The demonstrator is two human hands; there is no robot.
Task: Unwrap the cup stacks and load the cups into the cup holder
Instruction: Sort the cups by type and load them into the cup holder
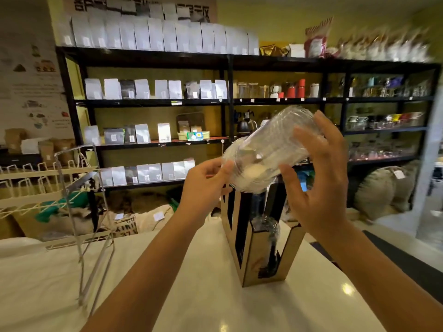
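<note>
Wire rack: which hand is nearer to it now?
Left. The left hand, pinching the cup stack at its rim, is right of the wire rack; the right hand holds the stack farther right.

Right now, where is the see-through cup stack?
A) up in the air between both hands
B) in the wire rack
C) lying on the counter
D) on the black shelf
A: the cup stack hangs tilted between the left hand and right hand, above the cup holder.
</note>
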